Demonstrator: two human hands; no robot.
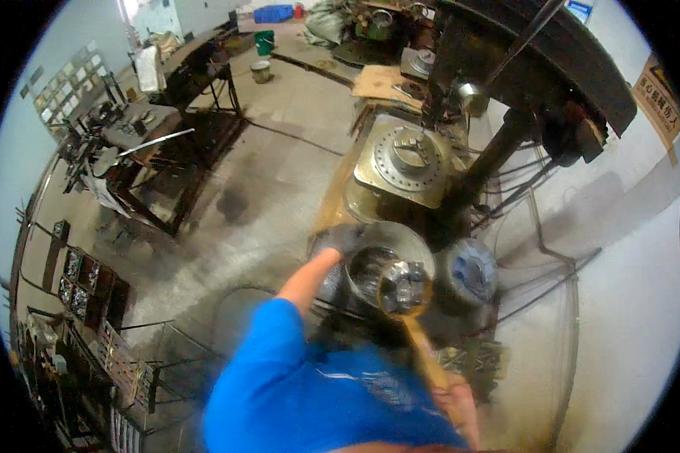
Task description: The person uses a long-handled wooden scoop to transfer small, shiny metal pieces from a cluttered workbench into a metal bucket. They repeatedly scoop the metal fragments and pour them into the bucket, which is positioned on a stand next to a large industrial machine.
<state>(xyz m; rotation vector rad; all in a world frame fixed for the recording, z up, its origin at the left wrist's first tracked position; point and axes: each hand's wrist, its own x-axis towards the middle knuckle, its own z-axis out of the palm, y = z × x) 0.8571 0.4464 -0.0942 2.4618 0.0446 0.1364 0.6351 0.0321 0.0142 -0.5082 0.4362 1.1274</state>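
Note:
My right hand (457, 394) is closed round the yellow handle of a long-handled scoop (421, 351). The scoop's round head is over the near right side of a round metal tub (414, 240), and shiny metal pieces (406, 283) lie in it. Inside the tub is something dark and metallic, too blurred to make out. At the tub's left rim is my left hand (346, 238), in a dark glove. Its fingers blend into the dark surroundings, so their grip cannot be made out.
Beyond the tub stands a machine with a square metal table (370, 167) and a round chuck (409, 155). A bin lined with bluish plastic (472, 270) is right of the tub. Workbenches (147, 124) and parts racks (83, 283) line the left. Cables hang along the right wall.

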